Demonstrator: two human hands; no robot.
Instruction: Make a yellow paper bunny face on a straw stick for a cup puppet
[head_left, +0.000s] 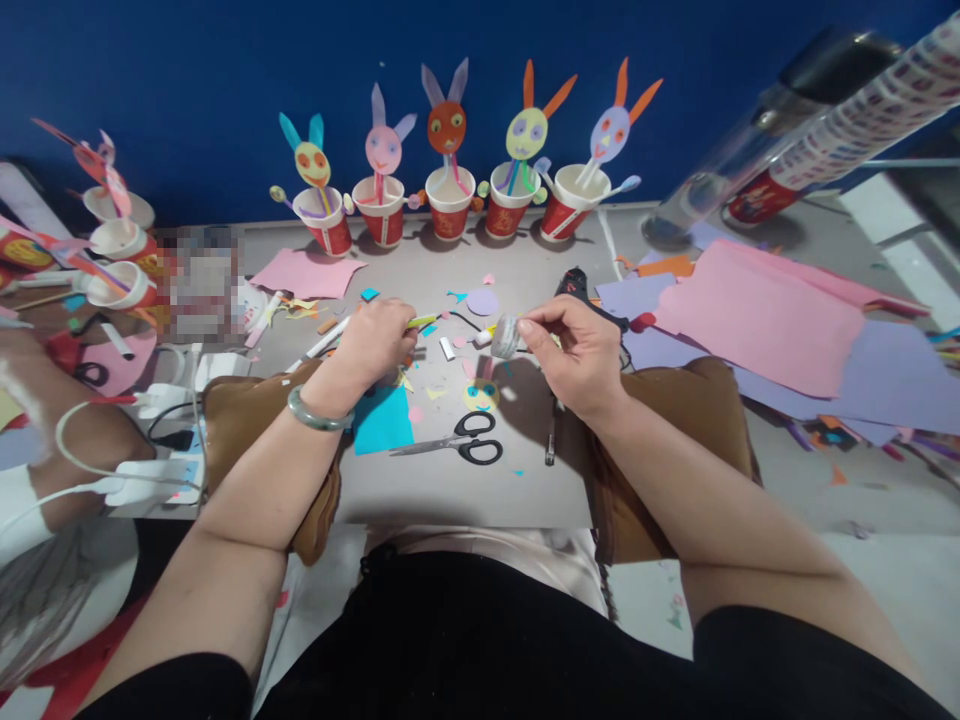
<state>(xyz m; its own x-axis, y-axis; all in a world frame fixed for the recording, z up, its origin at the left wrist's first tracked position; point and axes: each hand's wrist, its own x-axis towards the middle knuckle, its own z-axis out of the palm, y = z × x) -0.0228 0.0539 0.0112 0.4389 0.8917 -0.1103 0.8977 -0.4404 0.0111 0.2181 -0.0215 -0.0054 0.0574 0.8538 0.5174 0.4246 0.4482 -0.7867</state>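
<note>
My right hand (576, 355) pinches a roll of clear tape (507, 338) between thumb and fingers, above the table. On the left, my left hand (377, 340) has its fingers curled down near the tabletop, beside a yellow-green pen-like piece (421, 321); what the fingers hold, if anything, is hidden. Below the tape lies a yellow paper rabbit face (481, 394) with pink ears and blue eyes. Black-handled scissors (480, 440) lie in front of it, their blades over a blue paper sheet (381, 418). A lilac paper disc (482, 302) rests behind.
Several red paper cups (448, 208) with paper rabbits stand along the blue wall. Pink paper (765, 315) and lilac sheets lie right, near a black glue gun (574, 285). Brown cushions (690, 405) flank the work area. At left are a power strip (161, 478) and another person's arm (90, 420).
</note>
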